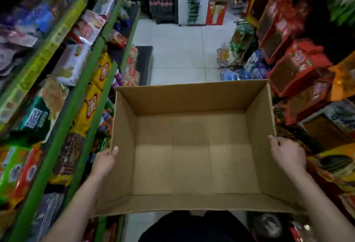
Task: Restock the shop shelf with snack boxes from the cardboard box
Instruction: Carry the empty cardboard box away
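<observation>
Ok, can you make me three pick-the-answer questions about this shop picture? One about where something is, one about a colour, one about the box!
1. Where is the box?
A. on a shelf
B. held over the aisle floor
C. behind the person

2. What colour are the shelf edges on the left side?
A. green
B. blue
C. white

3. What is inside the box?
A. snack boxes
B. bottles
C. nothing

Answers: 1 B, the left hand and right hand grip its side walls between the shelves. 2 A, the long strips are green. 3 C, only its bare bottom shows.
</observation>
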The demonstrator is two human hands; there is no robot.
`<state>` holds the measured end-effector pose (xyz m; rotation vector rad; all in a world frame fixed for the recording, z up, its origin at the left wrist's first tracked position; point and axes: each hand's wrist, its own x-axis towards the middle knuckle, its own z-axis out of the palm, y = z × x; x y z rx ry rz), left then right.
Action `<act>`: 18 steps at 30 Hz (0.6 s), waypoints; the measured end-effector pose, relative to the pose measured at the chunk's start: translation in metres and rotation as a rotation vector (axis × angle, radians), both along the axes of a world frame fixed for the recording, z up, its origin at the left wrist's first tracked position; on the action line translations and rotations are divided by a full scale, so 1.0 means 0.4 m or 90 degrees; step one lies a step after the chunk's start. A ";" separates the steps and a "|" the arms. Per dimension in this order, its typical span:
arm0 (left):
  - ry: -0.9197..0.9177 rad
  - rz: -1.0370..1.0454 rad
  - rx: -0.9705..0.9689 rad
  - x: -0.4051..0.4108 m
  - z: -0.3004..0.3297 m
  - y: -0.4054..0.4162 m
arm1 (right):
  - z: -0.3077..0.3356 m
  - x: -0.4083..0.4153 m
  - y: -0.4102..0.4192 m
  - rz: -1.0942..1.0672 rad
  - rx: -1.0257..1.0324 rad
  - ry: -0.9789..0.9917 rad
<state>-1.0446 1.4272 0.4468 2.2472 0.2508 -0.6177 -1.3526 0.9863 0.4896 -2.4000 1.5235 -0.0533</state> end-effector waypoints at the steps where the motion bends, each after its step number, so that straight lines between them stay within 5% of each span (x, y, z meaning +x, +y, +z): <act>1: -0.008 -0.012 0.003 0.052 0.008 -0.039 | 0.013 0.044 -0.041 0.002 -0.005 -0.002; 18: -0.086 0.039 0.037 0.810 0.046 -0.810 | -0.028 0.835 -0.778 -0.017 0.031 -0.063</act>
